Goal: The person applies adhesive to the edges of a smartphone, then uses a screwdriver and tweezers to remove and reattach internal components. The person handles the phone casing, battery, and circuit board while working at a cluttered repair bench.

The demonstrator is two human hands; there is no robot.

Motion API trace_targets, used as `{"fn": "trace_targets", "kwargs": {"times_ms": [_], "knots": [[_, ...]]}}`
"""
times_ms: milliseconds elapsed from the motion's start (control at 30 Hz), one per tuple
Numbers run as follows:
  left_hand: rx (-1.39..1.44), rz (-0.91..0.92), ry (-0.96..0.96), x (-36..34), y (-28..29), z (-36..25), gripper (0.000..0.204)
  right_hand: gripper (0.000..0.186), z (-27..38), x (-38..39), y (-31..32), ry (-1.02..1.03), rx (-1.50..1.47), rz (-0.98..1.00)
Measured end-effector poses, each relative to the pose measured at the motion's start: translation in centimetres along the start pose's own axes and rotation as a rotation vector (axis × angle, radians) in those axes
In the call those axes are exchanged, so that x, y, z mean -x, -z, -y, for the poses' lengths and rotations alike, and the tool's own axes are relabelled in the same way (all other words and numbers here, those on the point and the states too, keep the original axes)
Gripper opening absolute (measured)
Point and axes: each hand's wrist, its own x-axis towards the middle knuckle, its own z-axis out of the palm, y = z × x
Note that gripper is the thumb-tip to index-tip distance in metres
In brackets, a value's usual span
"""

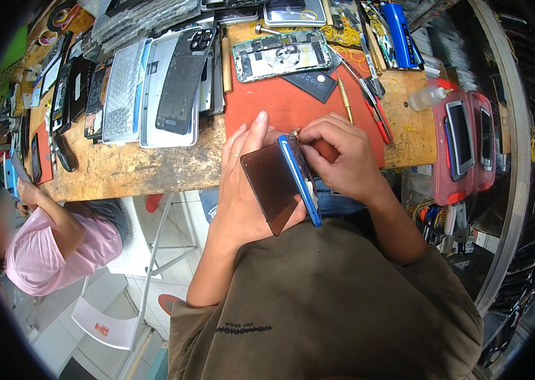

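Note:
My left hand (224, 196) is closed around an opened phone with a blue frame (308, 196), held on edge above my lap at the bench's front. A dark glossy phone panel (270, 187) stands out from the frame's left side, in front of my left palm; whether it is still joined to the frame cannot be seen. My right hand (343, 155) pinches at the phone's upper end, thumb against fingers. Something small and metallic shows near those fingertips, too small to name.
A red mat (255, 101) covers part of the wooden bench (204, 168). On it lie an opened phone (283, 56), a black battery (310, 83), a brass-coloured screwdriver (344, 98) and red-handled pliers (381, 120). Trays and phone parts crowd the left. A person in pink (65, 247) sits there.

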Motion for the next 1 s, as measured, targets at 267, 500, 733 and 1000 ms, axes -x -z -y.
{"fn": "trace_targets", "kwargs": {"times_ms": [267,500,733,1000], "knots": [[0.305,-0.065,-0.05,0.4,-0.2,1.7,0.133,0.014,-0.1,-0.5,0.9,-0.113,-0.185,0.061],[0.551,-0.086,0.068,1.1,-0.1,2.2,0.141,0.011,-1.3,-1.5,1.4,0.076,-0.034,0.13],[0.424,-0.1,-0.009,1.6,0.0,2.2,0.144,0.01,-1.8,-1.3,1.6,0.093,-0.101,0.111],[0.366,-0.123,0.05,1.7,0.2,1.6,0.143,0.012,-2.4,-1.3,1.6,0.157,-0.101,0.106]]}}
